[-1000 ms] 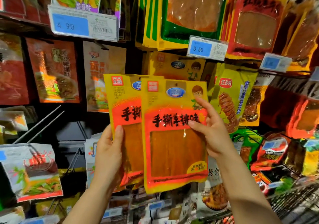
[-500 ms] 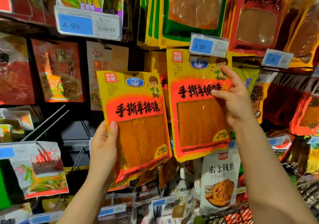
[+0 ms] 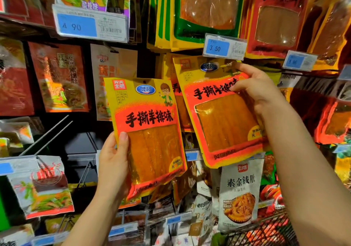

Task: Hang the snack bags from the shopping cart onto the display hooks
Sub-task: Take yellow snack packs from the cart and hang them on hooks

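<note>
One yellow snack bag is gripped by the left hand; another, the tilted bag, is pinched by the right hand. Red packets are seen in the shopping cart, near right.

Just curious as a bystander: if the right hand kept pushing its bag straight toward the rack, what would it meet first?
Probably the matching yellow bags hanging behind the bag the right hand holds, below the 3.50 tag; depth is unclear.

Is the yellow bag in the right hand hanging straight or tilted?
Tilted. The right-hand bag leans with its top toward the left, gripped by the right hand. Whether it sits on a hook: cannot tell.
</note>
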The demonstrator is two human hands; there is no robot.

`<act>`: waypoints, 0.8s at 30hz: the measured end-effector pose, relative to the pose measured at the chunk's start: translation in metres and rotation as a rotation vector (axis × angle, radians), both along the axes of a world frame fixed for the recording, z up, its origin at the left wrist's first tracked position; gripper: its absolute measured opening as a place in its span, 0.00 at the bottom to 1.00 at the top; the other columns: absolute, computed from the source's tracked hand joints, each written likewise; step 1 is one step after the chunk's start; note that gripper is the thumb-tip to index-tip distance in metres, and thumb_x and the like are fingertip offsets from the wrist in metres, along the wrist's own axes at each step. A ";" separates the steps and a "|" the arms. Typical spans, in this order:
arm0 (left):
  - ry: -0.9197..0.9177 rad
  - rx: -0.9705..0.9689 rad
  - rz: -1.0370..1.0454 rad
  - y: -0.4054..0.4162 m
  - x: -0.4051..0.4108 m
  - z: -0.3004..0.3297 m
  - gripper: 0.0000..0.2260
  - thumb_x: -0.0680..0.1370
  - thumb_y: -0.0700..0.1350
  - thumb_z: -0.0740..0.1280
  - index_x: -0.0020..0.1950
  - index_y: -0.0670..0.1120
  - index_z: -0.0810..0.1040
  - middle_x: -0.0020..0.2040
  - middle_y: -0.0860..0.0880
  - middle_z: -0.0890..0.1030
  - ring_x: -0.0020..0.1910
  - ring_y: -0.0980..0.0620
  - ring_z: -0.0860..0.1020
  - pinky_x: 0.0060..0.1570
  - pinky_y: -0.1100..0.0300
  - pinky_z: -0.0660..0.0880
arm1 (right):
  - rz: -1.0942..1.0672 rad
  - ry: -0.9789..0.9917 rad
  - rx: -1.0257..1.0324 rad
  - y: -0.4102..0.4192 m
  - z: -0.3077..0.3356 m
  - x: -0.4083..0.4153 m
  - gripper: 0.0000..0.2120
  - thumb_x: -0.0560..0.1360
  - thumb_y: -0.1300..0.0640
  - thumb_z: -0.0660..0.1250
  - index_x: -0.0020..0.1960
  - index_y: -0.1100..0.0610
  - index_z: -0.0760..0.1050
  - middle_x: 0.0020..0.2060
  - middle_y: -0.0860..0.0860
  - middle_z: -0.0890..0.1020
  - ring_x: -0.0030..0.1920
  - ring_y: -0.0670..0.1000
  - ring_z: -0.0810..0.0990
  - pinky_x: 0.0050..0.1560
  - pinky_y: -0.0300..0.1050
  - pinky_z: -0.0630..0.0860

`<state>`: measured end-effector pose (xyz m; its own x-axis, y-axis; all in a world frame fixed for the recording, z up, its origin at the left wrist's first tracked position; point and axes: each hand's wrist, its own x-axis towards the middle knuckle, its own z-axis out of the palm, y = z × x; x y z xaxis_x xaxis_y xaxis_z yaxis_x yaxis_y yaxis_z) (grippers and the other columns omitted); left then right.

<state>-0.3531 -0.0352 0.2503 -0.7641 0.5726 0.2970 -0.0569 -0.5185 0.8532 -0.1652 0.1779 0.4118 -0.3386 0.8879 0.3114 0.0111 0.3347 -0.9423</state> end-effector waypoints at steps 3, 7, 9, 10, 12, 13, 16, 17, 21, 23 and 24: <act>0.008 0.004 0.009 -0.002 0.001 0.000 0.10 0.82 0.48 0.57 0.55 0.48 0.76 0.38 0.55 0.83 0.33 0.58 0.80 0.29 0.65 0.76 | -0.006 0.008 -0.054 0.001 -0.007 -0.018 0.34 0.68 0.76 0.65 0.68 0.49 0.71 0.51 0.56 0.81 0.42 0.52 0.83 0.32 0.41 0.78; 0.012 0.015 0.059 -0.011 -0.003 0.002 0.10 0.82 0.48 0.57 0.56 0.46 0.76 0.36 0.56 0.83 0.31 0.60 0.79 0.27 0.66 0.75 | -0.057 0.037 -0.061 0.002 -0.018 -0.049 0.36 0.71 0.74 0.66 0.74 0.51 0.63 0.61 0.53 0.76 0.54 0.53 0.79 0.38 0.42 0.78; -0.011 0.021 0.078 -0.016 -0.011 0.001 0.09 0.81 0.49 0.58 0.53 0.51 0.78 0.41 0.54 0.85 0.37 0.56 0.82 0.32 0.61 0.79 | -0.090 0.004 -0.043 0.003 -0.022 -0.061 0.36 0.72 0.73 0.66 0.75 0.53 0.61 0.60 0.52 0.74 0.57 0.52 0.76 0.48 0.44 0.77; -0.027 0.027 0.087 -0.019 -0.015 0.001 0.09 0.80 0.50 0.59 0.52 0.53 0.78 0.43 0.53 0.85 0.39 0.55 0.83 0.34 0.58 0.81 | -0.093 -0.018 -0.048 0.004 -0.024 -0.065 0.34 0.72 0.72 0.67 0.74 0.54 0.62 0.59 0.52 0.75 0.56 0.52 0.76 0.52 0.45 0.76; -0.024 0.041 0.090 -0.024 -0.017 0.000 0.09 0.77 0.53 0.60 0.50 0.54 0.79 0.42 0.53 0.85 0.38 0.55 0.83 0.33 0.59 0.80 | -0.087 -0.101 -0.070 0.005 -0.028 -0.071 0.27 0.72 0.69 0.69 0.68 0.57 0.67 0.56 0.53 0.77 0.52 0.53 0.76 0.50 0.46 0.74; -0.019 0.042 0.096 -0.026 -0.015 0.002 0.10 0.77 0.53 0.60 0.50 0.52 0.78 0.38 0.54 0.84 0.35 0.57 0.82 0.31 0.62 0.79 | -0.088 -0.156 -0.080 0.006 -0.031 -0.073 0.23 0.72 0.67 0.71 0.65 0.59 0.69 0.55 0.54 0.78 0.52 0.54 0.76 0.50 0.46 0.73; 0.001 0.039 0.116 -0.031 -0.010 0.003 0.09 0.80 0.49 0.58 0.49 0.47 0.74 0.24 0.56 0.76 0.21 0.63 0.73 0.22 0.72 0.69 | -0.107 -0.234 -0.076 0.013 -0.042 -0.079 0.21 0.72 0.62 0.72 0.62 0.63 0.72 0.57 0.58 0.79 0.54 0.57 0.77 0.51 0.47 0.72; 0.001 0.040 0.111 -0.032 -0.010 0.003 0.09 0.81 0.48 0.57 0.50 0.47 0.74 0.26 0.55 0.78 0.23 0.62 0.74 0.23 0.71 0.71 | -0.125 -0.248 -0.062 0.014 -0.044 -0.079 0.20 0.72 0.61 0.72 0.61 0.63 0.72 0.56 0.59 0.78 0.54 0.58 0.78 0.50 0.47 0.73; -0.017 0.062 0.054 -0.026 -0.013 0.003 0.12 0.75 0.53 0.60 0.52 0.50 0.77 0.40 0.52 0.85 0.34 0.56 0.82 0.29 0.59 0.79 | -0.318 -0.443 0.146 0.007 -0.052 -0.068 0.26 0.74 0.51 0.71 0.67 0.59 0.67 0.72 0.60 0.62 0.70 0.61 0.65 0.68 0.55 0.67; -0.009 0.068 0.005 -0.017 -0.008 0.006 0.12 0.75 0.52 0.60 0.53 0.50 0.77 0.41 0.52 0.85 0.35 0.56 0.82 0.30 0.60 0.79 | -0.298 -0.421 0.310 -0.017 -0.058 -0.055 0.31 0.76 0.48 0.68 0.75 0.52 0.59 0.77 0.56 0.53 0.75 0.58 0.57 0.71 0.55 0.61; -0.006 0.067 -0.026 -0.012 -0.002 0.010 0.11 0.76 0.51 0.60 0.54 0.50 0.77 0.42 0.52 0.85 0.36 0.56 0.82 0.30 0.60 0.79 | -0.166 -0.344 0.348 -0.029 -0.062 -0.050 0.32 0.77 0.48 0.67 0.76 0.48 0.56 0.76 0.54 0.55 0.73 0.55 0.62 0.69 0.54 0.65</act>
